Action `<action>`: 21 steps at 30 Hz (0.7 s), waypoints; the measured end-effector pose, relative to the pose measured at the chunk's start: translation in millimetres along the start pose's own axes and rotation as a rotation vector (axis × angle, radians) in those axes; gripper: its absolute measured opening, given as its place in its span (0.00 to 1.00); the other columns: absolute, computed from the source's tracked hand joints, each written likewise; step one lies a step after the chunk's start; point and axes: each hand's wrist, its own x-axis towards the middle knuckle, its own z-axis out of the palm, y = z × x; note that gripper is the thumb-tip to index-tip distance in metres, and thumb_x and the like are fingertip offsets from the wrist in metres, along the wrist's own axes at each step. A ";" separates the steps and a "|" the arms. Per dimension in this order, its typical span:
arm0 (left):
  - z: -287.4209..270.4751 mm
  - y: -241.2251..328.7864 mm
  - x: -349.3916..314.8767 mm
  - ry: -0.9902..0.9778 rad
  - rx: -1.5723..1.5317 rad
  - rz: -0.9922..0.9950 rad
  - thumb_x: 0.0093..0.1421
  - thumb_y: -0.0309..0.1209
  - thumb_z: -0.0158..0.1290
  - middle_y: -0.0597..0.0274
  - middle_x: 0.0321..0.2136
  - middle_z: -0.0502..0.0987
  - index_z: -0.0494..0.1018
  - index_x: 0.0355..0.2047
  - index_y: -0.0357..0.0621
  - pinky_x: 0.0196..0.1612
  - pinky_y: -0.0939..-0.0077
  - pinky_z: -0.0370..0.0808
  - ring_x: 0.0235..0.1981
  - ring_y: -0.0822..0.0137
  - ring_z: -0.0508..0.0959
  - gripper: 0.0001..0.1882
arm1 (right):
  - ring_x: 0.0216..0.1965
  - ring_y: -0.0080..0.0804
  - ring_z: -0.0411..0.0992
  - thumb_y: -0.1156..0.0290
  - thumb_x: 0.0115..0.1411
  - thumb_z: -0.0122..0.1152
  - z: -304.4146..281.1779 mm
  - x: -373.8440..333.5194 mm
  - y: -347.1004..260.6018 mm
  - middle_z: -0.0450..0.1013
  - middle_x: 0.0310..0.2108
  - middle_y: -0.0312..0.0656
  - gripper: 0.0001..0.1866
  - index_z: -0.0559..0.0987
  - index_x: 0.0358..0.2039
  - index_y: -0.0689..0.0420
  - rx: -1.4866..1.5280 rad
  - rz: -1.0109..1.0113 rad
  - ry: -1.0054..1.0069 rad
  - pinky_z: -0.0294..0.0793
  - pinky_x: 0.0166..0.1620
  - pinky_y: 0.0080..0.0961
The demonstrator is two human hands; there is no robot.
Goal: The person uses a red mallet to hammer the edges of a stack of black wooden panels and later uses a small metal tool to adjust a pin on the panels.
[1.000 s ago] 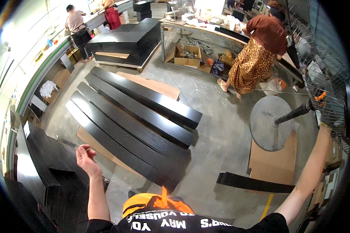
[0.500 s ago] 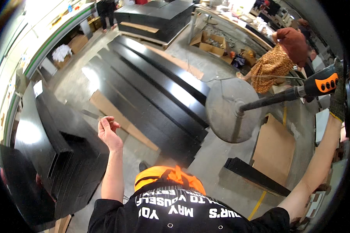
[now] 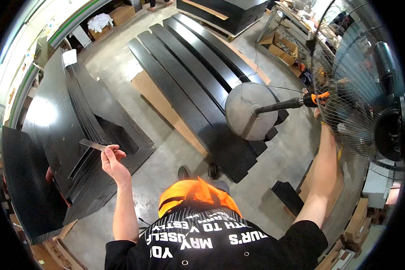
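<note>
My left hand [image 3: 115, 167] is closed, pinching a thin flat metal strip [image 3: 92, 144] between thumb and fingers; it may be a blade, but its kind is unclear. The strip points away to the left, above a stack of black panels [image 3: 54, 108]. At the right, my right hand [image 3: 330, 114], in a dark glove, grips a pedestal fan by its upright near the orange control panel [image 3: 318, 99]. The wire fan cage [image 3: 346, 76] partly hides its fingers. Tilted toward me, the fan's round grey base [image 3: 247, 123] shows in front of long black boards [image 3: 198, 99].
Brown cardboard [image 3: 166, 114] lies under the long boards. A short stack of black pieces [image 3: 287, 196] is on the floor at the right. Farther back are an open carton [image 3: 281, 47] and a pallet stack of black panels [image 3: 220, 15]. A cable [image 3: 285, 87] trails near the base.
My view has turned, and the fan's cage has come into sight at the right. My right arm has drawn in with the fan; my left hand still holds the strip, now before the panel stack.
</note>
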 end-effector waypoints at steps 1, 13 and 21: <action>-2.7 3.1 -1.4 0.024 0.011 0.015 0.68 0.37 0.40 0.66 0.25 0.73 0.70 0.30 0.40 0.26 0.84 0.68 0.21 0.79 0.70 0.15 | 0.46 0.36 0.68 0.54 0.51 0.61 18.5 -4.7 10.9 0.72 0.44 0.45 0.24 0.74 0.43 0.59 0.017 0.022 -0.018 0.65 0.50 0.33; -21.0 -6.3 -31.7 0.046 0.208 -0.002 0.68 0.37 0.39 0.64 0.28 0.73 0.69 0.32 0.40 0.28 0.83 0.68 0.22 0.79 0.69 0.15 | 0.45 0.36 0.69 0.55 0.51 0.62 157.5 -63.2 121.0 0.73 0.43 0.45 0.24 0.75 0.42 0.59 0.095 0.232 -0.190 0.65 0.50 0.33; -21.1 -11.0 -38.9 0.030 0.277 -0.019 0.68 0.36 0.39 0.64 0.28 0.73 0.69 0.31 0.40 0.27 0.83 0.68 0.22 0.79 0.69 0.14 | 0.45 0.36 0.69 0.55 0.51 0.63 188.9 -84.2 158.3 0.73 0.42 0.45 0.23 0.76 0.41 0.59 0.136 0.317 -0.236 0.65 0.49 0.34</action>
